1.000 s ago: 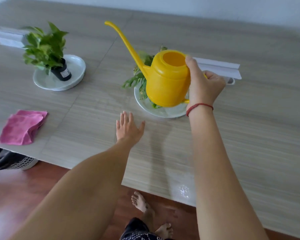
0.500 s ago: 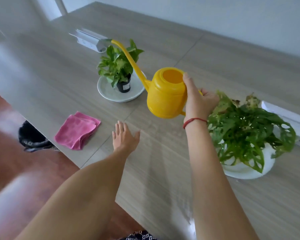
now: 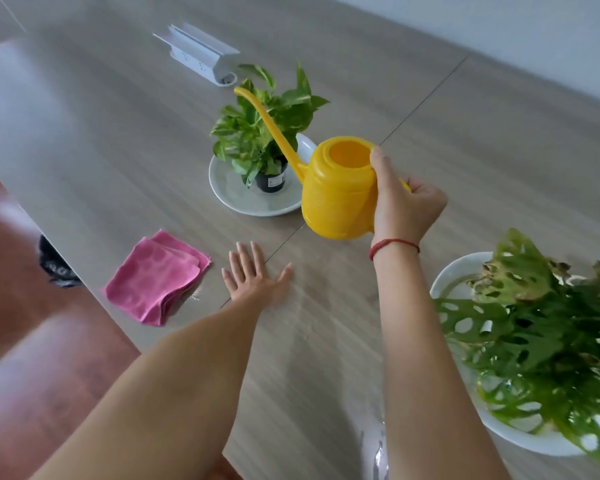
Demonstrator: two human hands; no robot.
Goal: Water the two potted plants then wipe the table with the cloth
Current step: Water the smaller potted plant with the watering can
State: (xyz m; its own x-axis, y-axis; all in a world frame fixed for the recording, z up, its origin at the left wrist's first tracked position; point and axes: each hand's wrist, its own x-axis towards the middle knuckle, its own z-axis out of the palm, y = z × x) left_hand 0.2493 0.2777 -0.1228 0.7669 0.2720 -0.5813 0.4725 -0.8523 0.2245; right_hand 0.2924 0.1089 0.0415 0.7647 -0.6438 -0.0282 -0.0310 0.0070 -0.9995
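A white power strip housing point(image 3: 198, 51) lies on the far part of the tabletop, a round cable opening point(image 3: 227, 79) at its near end. A red cord bracelet point(image 3: 394, 244) circles a wrist. Off the table's left edge, reddish-brown wood flooring point(image 3: 21, 306) shows glare patches. A dark object with pale lettering point(image 3: 54, 265) sits on the floor, partly hidden under the table edge. A pale wall point(image 3: 499, 26) runs behind.

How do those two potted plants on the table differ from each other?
The small plant has solid, pointed, variegated leaves and its black pot shows; the big plant has hole-riddled leaves, some browned, hiding any pot. The small one stands upright and compact, while the big one sprawls over its dish. Both sit on white dishes.
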